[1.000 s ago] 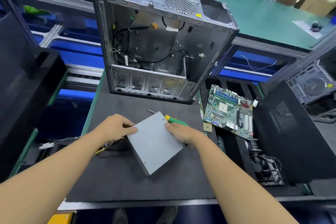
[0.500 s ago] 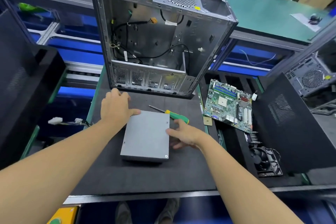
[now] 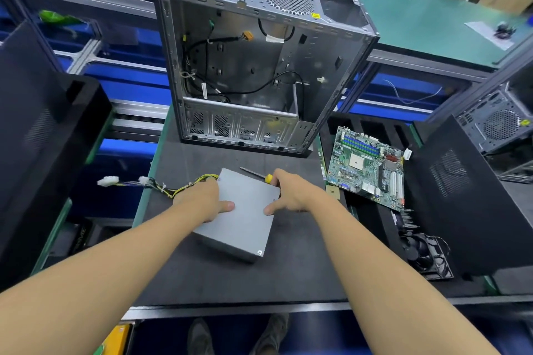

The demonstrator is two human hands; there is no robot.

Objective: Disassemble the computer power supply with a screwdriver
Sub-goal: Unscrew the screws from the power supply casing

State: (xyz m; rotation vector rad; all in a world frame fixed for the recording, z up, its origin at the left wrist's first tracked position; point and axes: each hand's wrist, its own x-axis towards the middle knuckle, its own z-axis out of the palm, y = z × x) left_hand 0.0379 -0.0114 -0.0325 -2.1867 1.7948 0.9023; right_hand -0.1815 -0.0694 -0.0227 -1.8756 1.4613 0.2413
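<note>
Grey sheet-metal box, the power supply [image 3: 248, 210], lies flat on the black mat of the counter [image 3: 288, 268], in front of the gutted computer case [image 3: 259, 66]. From the left: its cable bundle [image 3: 178, 189] trails off the far-left corner toward the counter's left edge, white plugs at the end. The left hand [image 3: 202, 199] grips the box's left side, with the thumb laid on the lid and the fingers wrapped down over the edge. The box's long axis runs roughly away from the person, the far end swung a little right. The lid is closed; a screw head shows at the near-right corner. The screwdriver [image 3: 259, 175] lies just beyond the far-right corner, roughly along the far edge, shaft tip pointing left and yellow handle end under the right hand [image 3: 291, 193]. That hand's thumb rests on the lid's right edge; its fingers reach over the handle — cannot tell whether they close on it. Judgement: the tool lies on the right hand's side, well clear of the left, so the right hand takes it while the left steadies the box. Motherboard [image 3: 366, 170] sits off to the right, uninvolved.
</note>
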